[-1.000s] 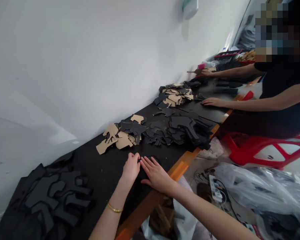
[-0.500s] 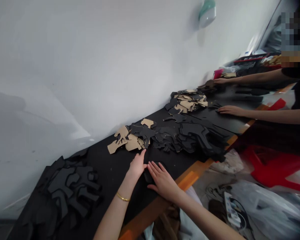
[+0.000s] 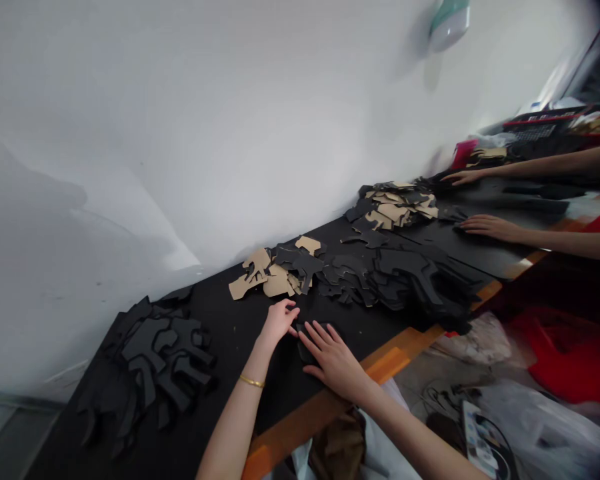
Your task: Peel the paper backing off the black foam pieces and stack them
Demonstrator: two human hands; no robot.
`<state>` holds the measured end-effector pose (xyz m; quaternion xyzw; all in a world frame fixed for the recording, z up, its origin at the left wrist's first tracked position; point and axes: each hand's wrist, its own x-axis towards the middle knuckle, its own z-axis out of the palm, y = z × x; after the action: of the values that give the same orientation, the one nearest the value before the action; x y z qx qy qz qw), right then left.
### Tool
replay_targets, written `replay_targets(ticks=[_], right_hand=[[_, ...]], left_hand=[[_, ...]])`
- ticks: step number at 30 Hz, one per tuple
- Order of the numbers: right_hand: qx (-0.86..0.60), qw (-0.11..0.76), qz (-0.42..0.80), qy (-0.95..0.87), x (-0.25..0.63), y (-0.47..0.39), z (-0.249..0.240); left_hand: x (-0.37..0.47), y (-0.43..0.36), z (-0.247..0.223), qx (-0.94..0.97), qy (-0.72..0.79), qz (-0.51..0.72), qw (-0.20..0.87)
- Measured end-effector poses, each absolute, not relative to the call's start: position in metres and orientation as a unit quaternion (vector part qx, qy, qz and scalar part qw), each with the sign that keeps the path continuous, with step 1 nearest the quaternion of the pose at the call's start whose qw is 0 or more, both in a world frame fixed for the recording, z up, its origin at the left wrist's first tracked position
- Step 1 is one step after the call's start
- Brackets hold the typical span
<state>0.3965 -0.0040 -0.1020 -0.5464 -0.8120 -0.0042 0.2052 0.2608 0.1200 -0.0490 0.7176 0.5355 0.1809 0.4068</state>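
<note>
My right hand lies flat with its fingers spread, pressing on a dark, flat piece on the black tabletop. Just left of it, my left hand is raised slightly, fingers loosely bent and thumb apart, with nothing visible in it. Its thumb tip is close to the right fingertips. Beyond my hands lie tan-backed cut-out pieces and a heap of black cut-out pieces. Another pile of thick black shapes sits to the left of my left arm.
A co-worker's hands rest farther along the table, near a mixed tan and black pile. The white wall borders the back. Along the front runs a wooden edge, with plastic bags and a power strip below.
My left hand's index finger has bent inward from its stretched position. The right hand stays flat on the dark piece. The whole view has shifted, so things appear farther right.
</note>
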Motion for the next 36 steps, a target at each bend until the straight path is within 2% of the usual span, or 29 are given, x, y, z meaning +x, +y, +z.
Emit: replay_targets(ticks=[6,11,14,17,21,25,29,36], right_hand=[[-0.552,0.191,-0.003,-0.812,0.395,-0.006,-0.096],[-0.541,0.184,-0.002,-0.821,0.393,-0.006,-0.095],[-0.54,0.176,0.008,-0.823,0.393,-0.005,-0.096],[-0.54,0.173,0.014,-0.824,0.392,-0.004,-0.095],[-0.54,0.167,0.008,-0.825,0.39,-0.005,-0.093],[-0.511,0.166,0.026,-0.843,0.391,-0.005,-0.089],[-0.498,0.172,0.071,-0.847,0.394,-0.005,-0.085],[-0.517,0.2,0.115,-0.824,0.394,-0.01,-0.082]], left_hand=[[0.228,0.134,-0.019,0.716,0.596,0.252,0.26],[0.203,0.125,-0.003,0.754,0.57,0.252,0.208],[0.218,0.108,-0.02,0.819,0.48,0.252,0.189],[0.236,0.094,-0.048,0.848,0.414,0.235,0.232],[0.24,0.092,-0.077,0.833,0.455,0.2,0.244],[0.238,0.103,-0.077,0.836,0.46,0.209,0.215],[0.264,0.118,-0.057,0.858,0.429,0.219,0.175],[0.365,0.158,-0.025,0.91,0.356,0.173,0.127]])
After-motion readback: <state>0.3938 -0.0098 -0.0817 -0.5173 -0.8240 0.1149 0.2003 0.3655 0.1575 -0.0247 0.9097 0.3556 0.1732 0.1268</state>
